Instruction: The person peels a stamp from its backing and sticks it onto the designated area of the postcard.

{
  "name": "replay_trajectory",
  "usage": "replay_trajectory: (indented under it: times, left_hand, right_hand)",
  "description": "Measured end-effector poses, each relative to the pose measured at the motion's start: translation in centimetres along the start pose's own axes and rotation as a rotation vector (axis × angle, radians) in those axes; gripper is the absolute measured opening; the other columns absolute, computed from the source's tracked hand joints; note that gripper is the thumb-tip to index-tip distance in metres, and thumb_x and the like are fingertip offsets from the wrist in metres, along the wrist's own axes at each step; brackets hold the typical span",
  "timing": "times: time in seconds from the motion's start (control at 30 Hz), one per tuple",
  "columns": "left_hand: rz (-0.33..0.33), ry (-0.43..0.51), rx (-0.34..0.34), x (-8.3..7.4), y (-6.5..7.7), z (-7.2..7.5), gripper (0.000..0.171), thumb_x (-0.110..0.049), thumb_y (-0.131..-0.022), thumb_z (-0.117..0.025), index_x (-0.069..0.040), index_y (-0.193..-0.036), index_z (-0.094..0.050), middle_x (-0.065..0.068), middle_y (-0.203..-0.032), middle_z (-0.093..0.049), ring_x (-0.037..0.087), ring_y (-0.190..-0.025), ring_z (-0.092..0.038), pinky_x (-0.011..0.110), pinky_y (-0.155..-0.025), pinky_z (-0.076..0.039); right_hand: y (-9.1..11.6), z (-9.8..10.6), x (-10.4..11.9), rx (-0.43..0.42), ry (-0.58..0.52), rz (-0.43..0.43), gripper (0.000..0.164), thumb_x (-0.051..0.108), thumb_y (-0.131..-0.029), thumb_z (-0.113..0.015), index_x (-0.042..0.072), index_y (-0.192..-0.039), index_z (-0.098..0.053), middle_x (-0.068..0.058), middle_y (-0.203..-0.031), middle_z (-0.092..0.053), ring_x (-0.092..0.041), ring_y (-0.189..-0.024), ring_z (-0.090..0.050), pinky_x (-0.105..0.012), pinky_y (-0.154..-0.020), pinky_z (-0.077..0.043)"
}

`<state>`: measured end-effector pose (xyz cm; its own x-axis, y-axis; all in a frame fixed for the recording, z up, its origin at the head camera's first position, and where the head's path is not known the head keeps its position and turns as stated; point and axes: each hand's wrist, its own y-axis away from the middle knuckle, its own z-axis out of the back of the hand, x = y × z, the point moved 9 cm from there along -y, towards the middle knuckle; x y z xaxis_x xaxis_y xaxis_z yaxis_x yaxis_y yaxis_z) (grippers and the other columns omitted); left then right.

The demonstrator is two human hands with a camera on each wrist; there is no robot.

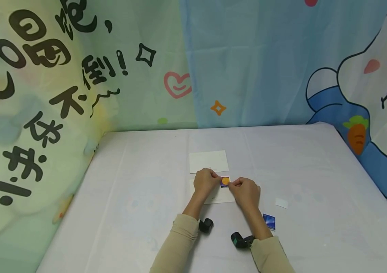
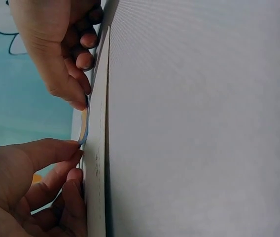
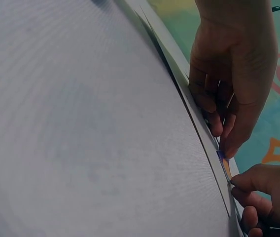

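Observation:
A small thin picture square (image 1: 225, 181), blue-purple with an orange disc on it, is stretched between both hands over the lower white card (image 1: 221, 197). My left hand (image 1: 206, 182) pinches its left edge between thumb and forefinger. On the opposite edge, my right hand (image 1: 247, 192) pinches with thumb and fingertip. Seen edge-on in the left wrist view, the square (image 2: 84, 127) bows slightly, close over the card (image 2: 98, 148). The right wrist view shows its blue and orange face (image 3: 225, 164) between the two hands' fingertips. Fingers cover part of its edges.
Just beyond the hands lies another white card (image 1: 208, 162). To the right are a small blank white square (image 1: 281, 203) and a blue picture piece (image 1: 269, 222) near the right forearm. The white cloth-covered table (image 1: 139, 212) backs onto a printed curtain (image 1: 248, 68).

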<state>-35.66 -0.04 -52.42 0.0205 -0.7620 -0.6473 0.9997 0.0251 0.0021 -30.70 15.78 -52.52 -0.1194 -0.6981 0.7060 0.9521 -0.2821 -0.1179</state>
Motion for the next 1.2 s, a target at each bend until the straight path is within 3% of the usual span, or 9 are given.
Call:
replay_trajectory:
  times: [0.37,0.77,1.2]
  left_hand:
    - [-0.008,-0.047,-0.028,-0.08,-0.18,-0.13,0.020,-0.027,-0.071,-0.078,-0.015,-0.060,-0.066,-0.003,-0.063,-0.061,0.010,-0.052,-0.049,0.024,-0.044,-0.037]
    - [-0.040,-0.058,-0.047,-0.47,-0.10,-0.07,0.020,-0.023,-0.071,-0.078,-0.014,-0.059,-0.066,-0.003,-0.063,-0.061,0.010,-0.051,-0.049,0.023,-0.044,-0.037]
    - [-0.029,-0.040,-0.055,-0.44,0.07,0.32,0.020,-0.024,-0.071,-0.079,-0.014,-0.059,-0.066,-0.004,-0.061,-0.060,0.009,-0.051,-0.048,0.023,-0.044,-0.036]
  right_hand:
    - [-0.03,-0.20,-0.19,-0.002,0.003,-0.010,0.019,0.021,-0.077,-0.071,0.005,-0.068,-0.067,-0.002,-0.055,-0.059,-0.023,-0.060,-0.053,-0.044,-0.074,-0.030]
    - [-0.14,-0.17,-0.10,0.001,0.026,-0.004,0.020,0.021,-0.077,-0.072,0.006,-0.065,-0.064,-0.002,-0.055,-0.057,-0.023,-0.060,-0.052,-0.041,-0.070,-0.029]
    - [-0.11,-0.23,-0.11,0.013,0.028,0.016,0.022,0.022,-0.078,-0.072,0.007,-0.065,-0.062,-0.001,-0.054,-0.055,-0.022,-0.059,-0.051,-0.042,-0.069,-0.029]
